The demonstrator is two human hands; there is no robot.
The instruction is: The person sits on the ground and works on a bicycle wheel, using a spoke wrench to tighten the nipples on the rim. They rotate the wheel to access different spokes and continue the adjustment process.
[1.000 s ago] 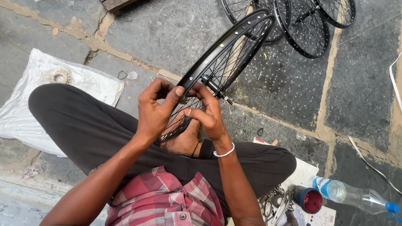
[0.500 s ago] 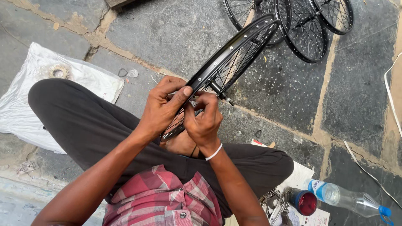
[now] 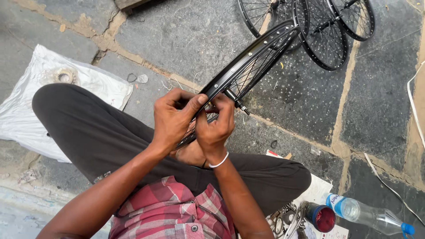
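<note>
Left hand (image 3: 175,119): fingers curled, thumb laid across the near edge of the black bicycle wheel rim (image 3: 248,64); hand closed on the rim. Right hand (image 3: 216,126): fingers bent and bunched against the rim and spokes just beside the left thumb; whether they pinch a small part there cannot be told, as the fingertips are hidden by the hand itself. A white band sits on the right wrist.

The rim is held tilted, near end between the two hands above the lap, far end rising toward the upper right. Its hub axle (image 3: 237,102) sticks out just beyond the right hand.

The person sits cross-legged in dark trousers and a red plaid shirt (image 3: 172,212) on a stone floor. More black wheels (image 3: 327,31) lie beyond the far end of the rim. A white cloth (image 3: 26,115) lies by the left knee. A clear plastic bottle (image 3: 367,214) and a small red-topped can (image 3: 322,217) lie by the right knee.
</note>
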